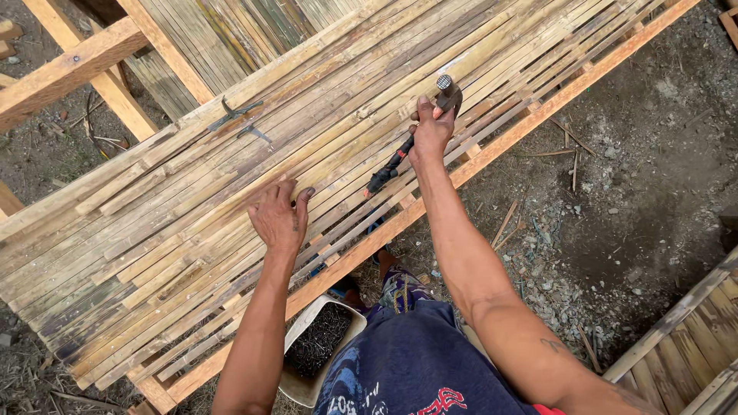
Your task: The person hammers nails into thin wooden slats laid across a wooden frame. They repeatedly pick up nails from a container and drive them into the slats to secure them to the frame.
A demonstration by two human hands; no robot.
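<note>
My right hand (430, 132) grips a hammer (411, 140) near its head, the black and red handle pointing back toward me and the metal head over the bamboo slats. My left hand (278, 217) rests flat, fingers spread, on the same bamboo slat panel (154, 230), pressing the strips down to the left of the hammer. The panel is made of long split bamboo strips laid over a wooden frame (492, 150).
Pliers (238, 119) lie on the slats farther up the panel. A white tub of dark nails (319, 346) sits on the ground by my legs. Wooden beams (73, 69) cross at upper left. Another slat panel (692, 346) lies at lower right on gravelly dirt.
</note>
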